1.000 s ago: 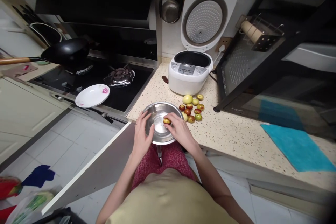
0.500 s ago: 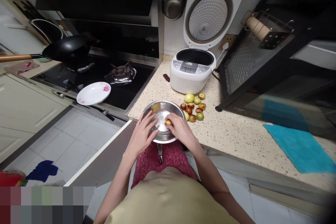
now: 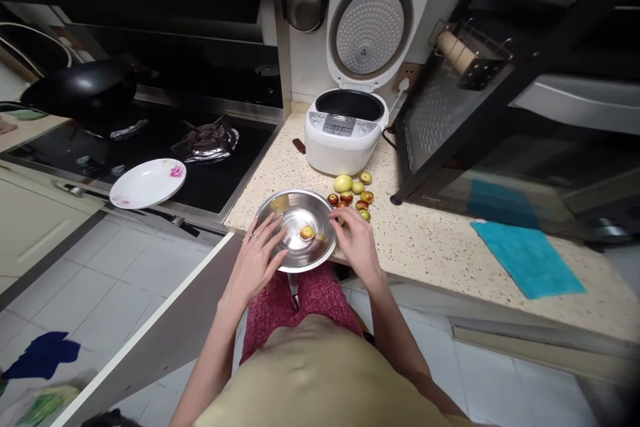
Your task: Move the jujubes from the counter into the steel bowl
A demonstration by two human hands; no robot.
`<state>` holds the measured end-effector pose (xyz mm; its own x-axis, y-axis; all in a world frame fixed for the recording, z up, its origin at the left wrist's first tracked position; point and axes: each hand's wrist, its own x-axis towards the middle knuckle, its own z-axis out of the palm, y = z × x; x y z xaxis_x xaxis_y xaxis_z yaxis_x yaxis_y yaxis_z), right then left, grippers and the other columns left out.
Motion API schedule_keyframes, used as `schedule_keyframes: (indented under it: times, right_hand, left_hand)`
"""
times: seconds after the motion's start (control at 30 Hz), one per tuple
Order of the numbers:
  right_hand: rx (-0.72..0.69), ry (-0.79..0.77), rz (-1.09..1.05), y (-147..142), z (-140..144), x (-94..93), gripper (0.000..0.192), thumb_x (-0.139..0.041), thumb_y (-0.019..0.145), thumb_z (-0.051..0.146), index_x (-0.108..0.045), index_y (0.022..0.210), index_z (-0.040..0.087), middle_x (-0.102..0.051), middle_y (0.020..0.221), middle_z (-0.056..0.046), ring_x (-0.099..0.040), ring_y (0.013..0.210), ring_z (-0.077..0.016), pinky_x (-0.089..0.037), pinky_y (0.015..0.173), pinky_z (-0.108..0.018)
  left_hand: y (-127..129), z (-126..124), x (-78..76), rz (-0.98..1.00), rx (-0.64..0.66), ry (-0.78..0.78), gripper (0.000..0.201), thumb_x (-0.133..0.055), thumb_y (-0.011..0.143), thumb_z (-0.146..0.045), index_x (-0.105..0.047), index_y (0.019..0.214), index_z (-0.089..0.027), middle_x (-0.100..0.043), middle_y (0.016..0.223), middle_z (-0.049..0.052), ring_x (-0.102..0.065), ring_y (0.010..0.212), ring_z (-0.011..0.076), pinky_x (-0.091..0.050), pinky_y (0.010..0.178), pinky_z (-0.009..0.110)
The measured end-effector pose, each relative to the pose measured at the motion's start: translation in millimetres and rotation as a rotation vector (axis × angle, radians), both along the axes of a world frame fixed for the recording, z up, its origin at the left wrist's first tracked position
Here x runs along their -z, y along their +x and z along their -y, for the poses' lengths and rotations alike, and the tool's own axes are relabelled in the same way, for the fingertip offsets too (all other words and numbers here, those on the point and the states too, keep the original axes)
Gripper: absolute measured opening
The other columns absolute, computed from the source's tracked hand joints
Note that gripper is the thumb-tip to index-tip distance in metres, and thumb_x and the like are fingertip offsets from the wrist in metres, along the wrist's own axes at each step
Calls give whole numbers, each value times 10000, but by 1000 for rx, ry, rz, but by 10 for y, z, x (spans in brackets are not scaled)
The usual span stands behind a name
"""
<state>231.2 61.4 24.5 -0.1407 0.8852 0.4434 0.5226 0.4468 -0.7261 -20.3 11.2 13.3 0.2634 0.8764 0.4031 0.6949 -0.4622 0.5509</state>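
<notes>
Steel bowl (image 3: 280, 210) at counter edge, one fruit (image 3: 307, 232) inside; left hand (image 3: 254, 260) open, fingers on rim at 8 o'clock; right hand (image 3: 354, 241) open, empty, at 3 o'clock beside fruit pile (image 3: 351, 191)

One yellowish fruit (image 3: 307, 232) lies inside the steel bowl (image 3: 280, 210).

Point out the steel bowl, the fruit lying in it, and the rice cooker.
steel bowl (image 3: 280, 210): head view, on the bare far-left inner wall.
fruit (image 3: 307, 232): head view, middle of the single fruit in the bowl.
rice cooker (image 3: 340, 150): head view, on the white front body.
</notes>
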Motion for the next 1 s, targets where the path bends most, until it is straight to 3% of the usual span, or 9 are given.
schedule_keyframes:
  times: [0.17, 0.27, 0.47, 0.63, 0.77, 1.0]
  right_hand:
    - [295, 74, 51, 394, 0, 152, 235, -467, 1009, 206, -692, 1077, 206, -716, 1126, -127, -664, 1099, -282, -540, 998, -471]
    - [370, 85, 103, 520, 7, 267, 273, -453, 1013, 208, -689, 1151, 200, -709, 1165, -134, -653, 1113, -286, -538, 994, -473]
    - [342, 36, 199, 552, 20, 374, 315, -448, 1020, 221, -657, 1255, 202, -685, 1215, -144, -624, 1156, -302, -533, 981, -473]
    - [350, 1, 250, 553, -12, 436, 245, -475, 1015, 253, -619, 1202, 187, -678, 1173, -155, -613, 1123, -317, -540, 937, -477]
    - [367, -1, 260, 557, -32, 478, 216, -494, 1006, 272, -595, 1178, 190, -689, 1098, -145, -620, 1059, -317, -546, 884, -471]
    - [346, 90, 101, 516, 62, 308, 206, -558, 996, 278, -606, 1184, 207, -706, 1138, -132, -676, 1033, -294, -573, 870, -453]
  left_hand:
    - [8, -6, 10, 54, -4, -12, 409, -617, 991, -360, -672, 1392, -305, -608, 1528, 55, -470, 1504, 332, -189, 1315, 630]
    - [9, -3, 13, 56, -5, -23, 419, -612, 991, -371, -667, 1400, -302, -613, 1524, 59, -470, 1503, 335, -182, 1314, 630]
    - [4, -2, 21, -22, -1, 2, 426, -570, 1017, -394, -644, 1424, -292, -599, 1539, 57, -469, 1506, 319, -187, 1317, 607]
    - [2, 6, 15, -50, 2, 23, 436, -562, 1028, -400, -624, 1447, -295, -588, 1550, 57, -467, 1508, 313, -198, 1317, 597]
    - [3, 29, -9, -207, -5, 52, 456, -480, 1077, -394, -559, 1502, -250, -549, 1585, 78, -428, 1536, 296, -227, 1309, 600]
    - [-4, 51, -36, -290, -4, 98, 473, -454, 1091, -363, -494, 1545, -238, -546, 1583, 97, -421, 1541, 287, -283, 1291, 597]
